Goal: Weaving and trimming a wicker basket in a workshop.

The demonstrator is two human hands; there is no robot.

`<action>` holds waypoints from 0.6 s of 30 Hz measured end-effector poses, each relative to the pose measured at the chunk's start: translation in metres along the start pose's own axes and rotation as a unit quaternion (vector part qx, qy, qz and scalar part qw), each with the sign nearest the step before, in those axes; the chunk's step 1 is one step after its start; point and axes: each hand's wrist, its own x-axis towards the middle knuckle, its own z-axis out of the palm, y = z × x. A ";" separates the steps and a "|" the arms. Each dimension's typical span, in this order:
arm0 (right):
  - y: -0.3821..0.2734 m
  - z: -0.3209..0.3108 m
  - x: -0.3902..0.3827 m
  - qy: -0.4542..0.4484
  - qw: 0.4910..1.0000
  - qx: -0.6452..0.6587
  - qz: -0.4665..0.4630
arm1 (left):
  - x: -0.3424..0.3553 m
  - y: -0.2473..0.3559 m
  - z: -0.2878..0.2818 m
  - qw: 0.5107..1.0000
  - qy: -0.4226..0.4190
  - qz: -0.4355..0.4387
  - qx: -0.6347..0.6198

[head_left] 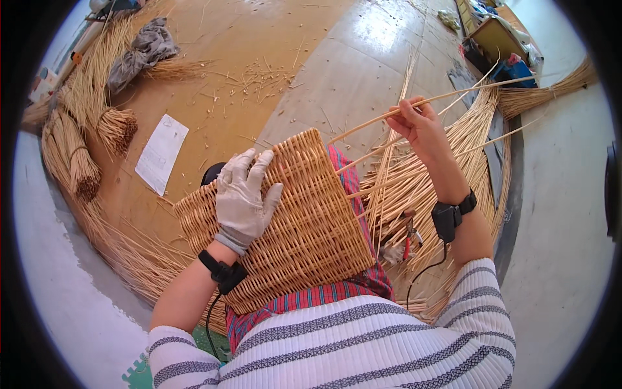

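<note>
Resting with the gloved left hand (245, 194) flat upon the woven panel (311, 223), with fingers a little apart. Supporting this panel on the lap, over a red checked cloth (379, 282). Pinching in the bare right hand (419, 126), with fingers clamped together, one long thin cane (360, 127) coming out from the panel's right edge. Having on the right side a wide heap of loose canes (476, 138), with a red-handled tool (407, 247) among them.
</note>
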 end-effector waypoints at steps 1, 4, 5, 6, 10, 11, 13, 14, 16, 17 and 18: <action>0.001 0.001 -0.001 -0.006 1.000 -0.005 0.002 | 0.000 0.000 0.000 1.000 0.001 -0.002 -0.002; 0.004 0.004 -0.002 -0.020 1.000 -0.018 0.010 | 0.000 0.000 -0.003 1.000 0.003 -0.006 -0.005; 0.008 0.006 -0.002 -0.027 0.999 -0.022 0.016 | 0.000 0.000 -0.004 1.000 0.000 -0.005 0.005; 0.016 0.008 -0.003 -0.024 0.999 -0.033 0.028 | 0.000 0.001 -0.004 1.000 -0.003 -0.004 0.015; 0.005 -0.016 0.010 -0.079 0.966 -0.069 0.236 | 0.006 0.002 -0.002 1.000 -0.005 0.000 0.019; -0.013 -0.004 0.011 -0.082 0.966 -0.071 0.233 | 0.006 0.001 -0.001 1.000 -0.011 -0.006 0.018; -0.048 0.026 0.002 -0.193 0.865 -0.363 0.288 | 0.001 0.002 -0.001 1.000 -0.021 -0.018 0.014; -0.063 0.066 -0.013 -0.247 0.767 -0.509 0.303 | -0.001 0.001 -0.002 1.000 -0.017 -0.017 0.014; -0.038 0.068 -0.018 -0.277 0.771 -0.573 -0.019 | 0.002 0.003 -0.003 1.000 -0.012 -0.006 0.005; -0.029 0.066 -0.018 -0.281 0.689 -0.575 -0.339 | 0.003 0.005 -0.003 1.000 -0.017 -0.003 -0.001; -0.029 0.072 0.000 -0.263 0.609 -0.575 -0.479 | 0.006 0.002 -0.003 1.000 -0.019 -0.004 -0.002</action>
